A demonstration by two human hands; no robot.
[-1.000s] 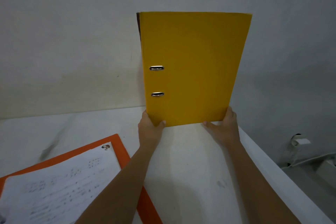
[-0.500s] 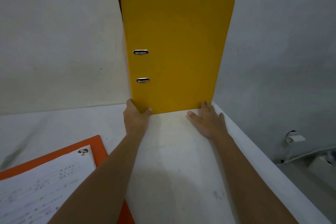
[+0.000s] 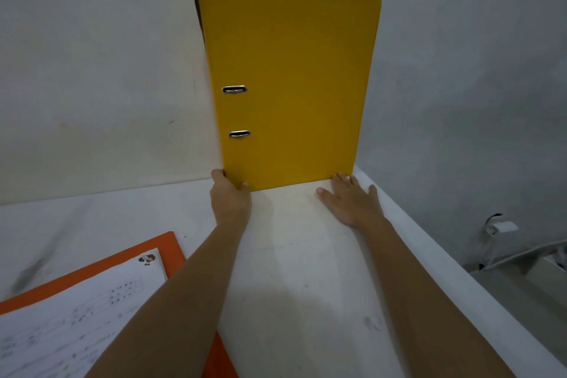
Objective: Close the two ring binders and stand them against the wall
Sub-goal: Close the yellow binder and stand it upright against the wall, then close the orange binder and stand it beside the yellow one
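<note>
Far to the left of the left grip and nearer the person, the orange binder lies open on the table, holding a stack of printed sheets; it is not yet closed or stood up. An elbow sweeping back could scuff those sheets.

The left hand pinches the lower left corner of the yellow binder, thumb on the front cover and fingers round the spine. Above this grip the binder stands closed, upright against the wall. What it holds cannot be seen.

To the right, the right hand lies flat and open on the table, fingertips just at the binder's lower right corner, gripping nothing. If the left grip lets go abruptly, the foot might slide forward on the smooth table and the binder could topple. The table's right edge is near.
</note>
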